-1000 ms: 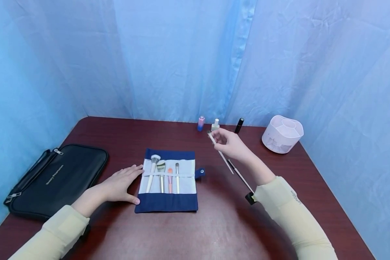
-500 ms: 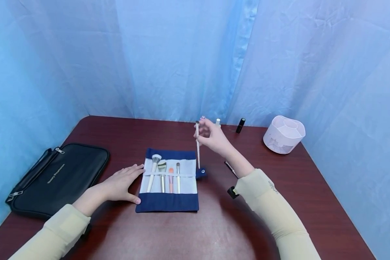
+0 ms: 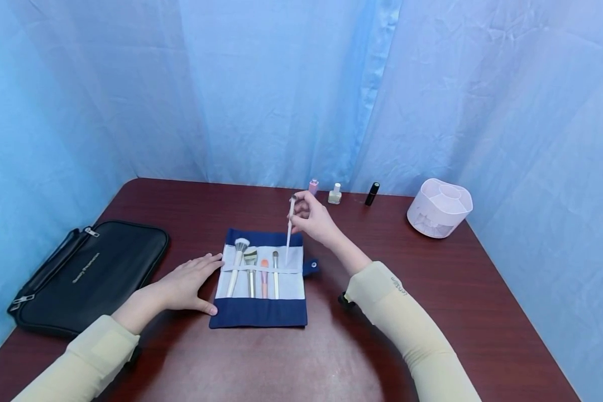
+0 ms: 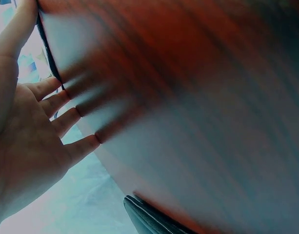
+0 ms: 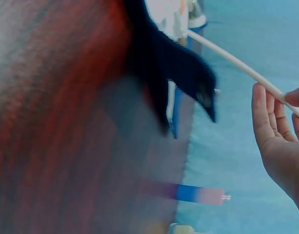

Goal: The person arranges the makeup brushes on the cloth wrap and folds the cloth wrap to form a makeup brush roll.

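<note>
An unfolded navy and white brush roll [image 3: 261, 314] lies on the table. Under its elastic strap sit several makeup brushes, among them a fluffy white one [image 3: 239, 254], a flat one [image 3: 251, 273], a pink one [image 3: 264, 279] and a slim one [image 3: 275, 273]. My right hand [image 3: 315, 219] pinches a thin white makeup brush [image 3: 288, 240], bristles up. Its handle points down, and the tip overlaps the roll right of the slim brush, close to the strap. My left hand [image 3: 188, 283] rests along the roll's left edge with fingers spread.
A black zip case [image 3: 95, 279] lies at the left. Along the back stand a pink-and-blue bottle [image 3: 314, 186], a white-capped bottle [image 3: 334, 195] and a black tube [image 3: 372, 194]. A white organizer [image 3: 434, 218] stands at the back right. The roll's snap tab [image 3: 310, 267] sticks out rightward.
My right hand has carried the thin brush leftward from the table's right side to above the roll, turning it more upright. The left hand has stayed in place.
</note>
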The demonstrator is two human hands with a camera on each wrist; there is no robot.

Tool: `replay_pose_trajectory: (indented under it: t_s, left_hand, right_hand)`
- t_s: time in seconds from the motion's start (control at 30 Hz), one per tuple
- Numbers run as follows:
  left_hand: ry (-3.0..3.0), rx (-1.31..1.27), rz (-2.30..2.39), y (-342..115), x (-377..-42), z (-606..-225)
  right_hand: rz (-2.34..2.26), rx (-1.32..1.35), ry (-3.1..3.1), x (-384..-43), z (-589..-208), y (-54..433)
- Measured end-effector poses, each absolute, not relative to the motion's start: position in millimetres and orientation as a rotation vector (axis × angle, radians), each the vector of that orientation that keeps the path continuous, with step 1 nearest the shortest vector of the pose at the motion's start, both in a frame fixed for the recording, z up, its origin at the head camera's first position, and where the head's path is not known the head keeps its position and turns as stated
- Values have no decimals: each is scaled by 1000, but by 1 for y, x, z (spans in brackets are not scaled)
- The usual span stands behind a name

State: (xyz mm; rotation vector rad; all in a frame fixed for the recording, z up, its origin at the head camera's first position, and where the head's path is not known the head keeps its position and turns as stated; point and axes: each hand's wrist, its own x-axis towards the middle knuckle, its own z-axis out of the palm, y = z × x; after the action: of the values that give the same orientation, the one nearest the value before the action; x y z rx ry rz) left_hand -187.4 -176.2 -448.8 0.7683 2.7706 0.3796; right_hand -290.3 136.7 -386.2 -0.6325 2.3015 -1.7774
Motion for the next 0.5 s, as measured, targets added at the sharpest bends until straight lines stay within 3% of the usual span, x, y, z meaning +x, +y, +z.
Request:
replay_pose_trajectory:
  t_s: [0.5]
  left_hand:
    - [2769,767,383,-176,-187,-446]
  right_hand:
    - [-1844,-453,2182,-312,-433,139]
